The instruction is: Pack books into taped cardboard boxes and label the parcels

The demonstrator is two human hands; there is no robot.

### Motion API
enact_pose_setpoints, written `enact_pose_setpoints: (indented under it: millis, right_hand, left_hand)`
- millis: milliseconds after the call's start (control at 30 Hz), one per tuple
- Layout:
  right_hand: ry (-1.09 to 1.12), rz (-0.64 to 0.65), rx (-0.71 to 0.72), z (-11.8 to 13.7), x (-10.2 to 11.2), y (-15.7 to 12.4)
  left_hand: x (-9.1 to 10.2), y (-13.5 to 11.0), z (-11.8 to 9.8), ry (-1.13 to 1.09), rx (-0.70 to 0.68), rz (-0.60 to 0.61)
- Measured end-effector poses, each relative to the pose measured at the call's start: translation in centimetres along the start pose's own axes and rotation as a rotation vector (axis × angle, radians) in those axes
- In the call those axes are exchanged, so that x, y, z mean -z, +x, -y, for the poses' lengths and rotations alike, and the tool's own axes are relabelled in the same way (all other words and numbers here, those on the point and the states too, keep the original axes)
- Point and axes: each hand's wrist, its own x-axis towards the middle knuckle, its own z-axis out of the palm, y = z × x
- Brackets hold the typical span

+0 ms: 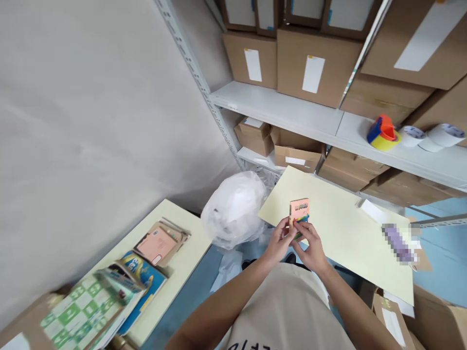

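A small pink printed box (299,209) with dark lettering and a colourful picture stands upright in front of me, over the near edge of a pale yellow table (339,218). My left hand (280,241) grips its lower left side, fingers curled and thumb toward the front. From the other side my right hand (311,245) closes on the lower part, with fingertips across the front face. The fingers of both hands hide the bottom of the box.
A second table (186,262) on the left carries a pink book (156,244), a blue book (146,277) and a green-and-white package (82,308). Between the tables sits a white plastic bag (235,209). Shelves (277,109) behind hold cardboard boxes (306,65), a tape dispenser (383,133) and tape rolls (443,136).
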Motion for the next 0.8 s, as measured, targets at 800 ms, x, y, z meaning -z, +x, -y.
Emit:
enact_pose_setpoints:
  millis: [800]
  right_hand:
    - [0.378, -0.461, -0.613, -5.3, 10.1, 6.1]
  left_hand:
    - [-0.2, 8.4, 1.0, 0.107, 0.450, 0.244]
